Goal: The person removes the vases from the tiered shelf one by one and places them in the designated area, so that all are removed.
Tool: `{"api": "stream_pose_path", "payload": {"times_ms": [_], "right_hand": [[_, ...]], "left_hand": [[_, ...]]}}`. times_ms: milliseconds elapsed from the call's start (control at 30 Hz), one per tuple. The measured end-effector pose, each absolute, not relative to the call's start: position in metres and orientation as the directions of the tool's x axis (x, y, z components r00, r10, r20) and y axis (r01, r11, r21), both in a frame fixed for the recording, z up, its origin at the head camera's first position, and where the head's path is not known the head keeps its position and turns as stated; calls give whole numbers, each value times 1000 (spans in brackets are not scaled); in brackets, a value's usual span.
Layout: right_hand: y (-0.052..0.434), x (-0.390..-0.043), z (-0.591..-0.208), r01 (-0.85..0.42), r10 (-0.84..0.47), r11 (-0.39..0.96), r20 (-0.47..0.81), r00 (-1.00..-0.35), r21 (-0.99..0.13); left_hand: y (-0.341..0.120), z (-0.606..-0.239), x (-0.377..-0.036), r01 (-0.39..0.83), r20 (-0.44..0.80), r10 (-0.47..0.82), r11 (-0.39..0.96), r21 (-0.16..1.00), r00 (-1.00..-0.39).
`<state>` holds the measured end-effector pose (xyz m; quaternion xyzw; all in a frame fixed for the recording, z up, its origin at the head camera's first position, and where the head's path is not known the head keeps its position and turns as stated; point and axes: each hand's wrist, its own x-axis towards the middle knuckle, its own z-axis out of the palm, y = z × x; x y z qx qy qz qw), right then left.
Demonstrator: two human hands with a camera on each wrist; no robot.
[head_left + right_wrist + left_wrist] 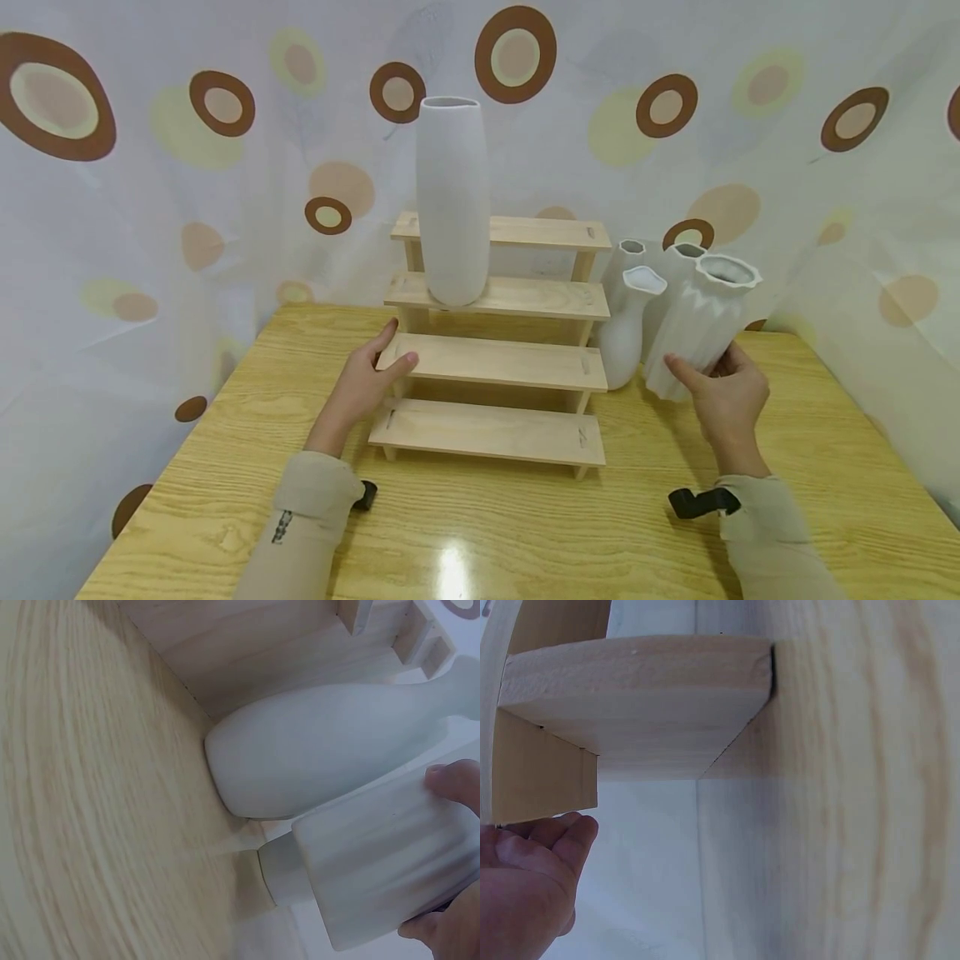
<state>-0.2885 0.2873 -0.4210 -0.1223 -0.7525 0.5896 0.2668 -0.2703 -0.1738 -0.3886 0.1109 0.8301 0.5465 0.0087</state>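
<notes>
Now the right hand [726,398] grips the ribbed white vase [703,321] low on its body, tilted at the table's right beside the stepped wooden rack [495,360]. Left hand [367,379] rests with relaxed, open fingers against the rack's second step, well apart from that vase.

five white vases: one tall vase [452,200] at upper centre, four clustered at centre right, among them a ribbed vase [701,321] and a bulbous vase [626,333]. one wooden stepped shelf [495,358] with four tiers. one table [525,533]. two hands.
</notes>
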Motion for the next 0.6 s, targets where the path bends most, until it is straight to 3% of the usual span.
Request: {"api": "stream_pose_path", "payload": {"times_ms": [133, 600], "right_hand": [[287, -290, -425, -138, 498, 243, 245, -832, -960], [287, -292, -435, -156, 485, 325, 306, -819, -933]], "left_hand": [[-174, -389, -270, 175, 108, 193, 374, 911, -975], [-175, -390, -270, 161, 96, 194, 354, 921, -976]]}}
